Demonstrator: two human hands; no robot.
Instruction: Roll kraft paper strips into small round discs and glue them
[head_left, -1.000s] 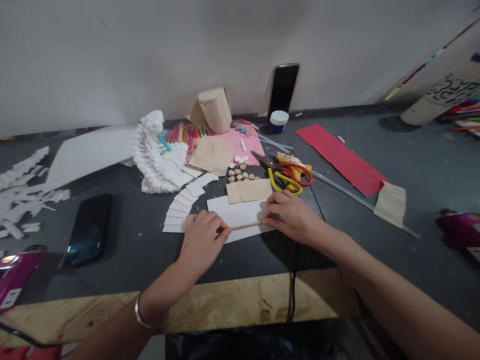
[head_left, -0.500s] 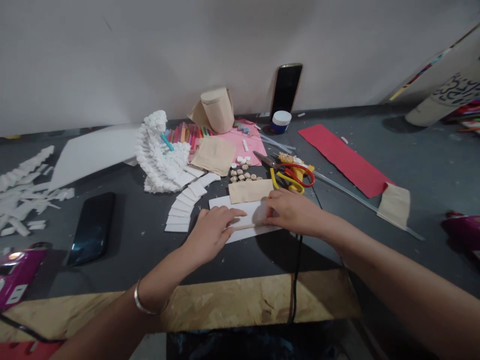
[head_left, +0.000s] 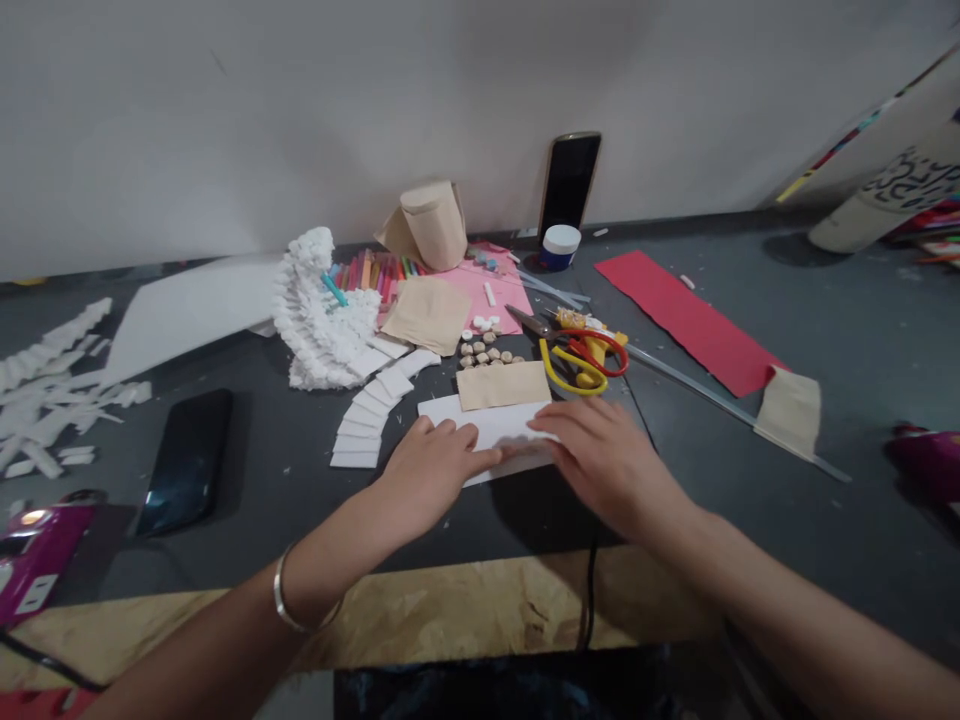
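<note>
Both hands lie over a sheet of white paper (head_left: 506, 425) at the near middle of the tabletop (head_left: 285, 515), and their pose is what has just changed. A second ago each pinches one end of a thin tan roll, plain to see between them; half a second later the left forefinger lifts off. Now the left hand (head_left: 427, 470) reaches in farther from the left, its fingers narrow and close together, while the right hand (head_left: 604, 450) spreads its fingers flatter over the paper's right end. The gap between the hands is smaller. The roll, I judge, is somewhere beneath or between the fingertips (shadow and blur hide it), so I cannot tell whether either hand grips it. For the work in hand, this looks like a shift from holding the roll at its ends to pressing or handling it against the sheet.

The things around have not visibly shifted. A tan paper strip (head_left: 504, 386) overlaps the sheet's far edge, small tan pieces (head_left: 484, 350) sit just beyond it, scissors (head_left: 551, 331) lie to the far right of those, and a fan of white cards (head_left: 360, 430) curves on the left.
</note>
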